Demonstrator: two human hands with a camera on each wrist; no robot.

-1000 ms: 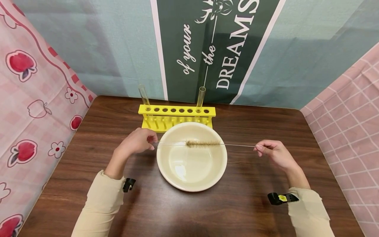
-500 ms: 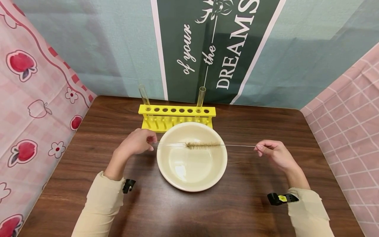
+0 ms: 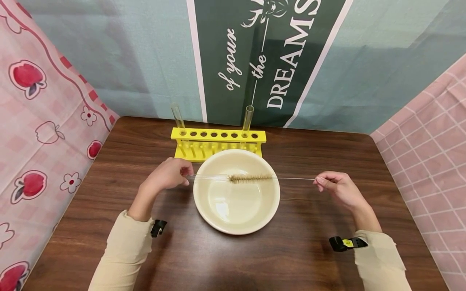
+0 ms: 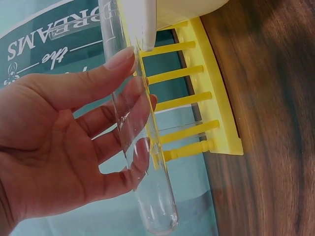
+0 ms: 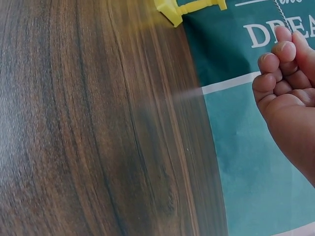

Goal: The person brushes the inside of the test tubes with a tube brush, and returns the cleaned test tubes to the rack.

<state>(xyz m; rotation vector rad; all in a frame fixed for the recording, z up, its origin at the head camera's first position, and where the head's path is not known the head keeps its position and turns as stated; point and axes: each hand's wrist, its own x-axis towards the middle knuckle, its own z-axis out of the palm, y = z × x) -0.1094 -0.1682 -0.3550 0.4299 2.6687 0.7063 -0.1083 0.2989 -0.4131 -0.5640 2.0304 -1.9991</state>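
My left hand [image 3: 168,173] holds a clear glass test tube [image 4: 156,196] between thumb and curled fingers, its rounded end pointing away from the basin. In the head view the tube lies level above the left part of a cream basin [image 3: 236,226]. A test tube brush [image 3: 251,178] with tan bristles is in line with it, the bristle tip at the tube's mouth; whether the tip is just inside cannot be told. Out to the right, my right hand [image 3: 338,188] pinches the brush's thin twisted wire handle [image 5: 280,12] between thumb and fingertips.
Behind the basin stands a yellow test tube rack [image 3: 218,136], its front partly hidden by the rim. It bears one glass tube [image 3: 177,117] at left and another tube [image 3: 247,120] near its right end. Cloth hangs around the wooden table [image 3: 233,262].
Both hands, the tube and the brush stay almost where they were. The head view has shifted very slightly.
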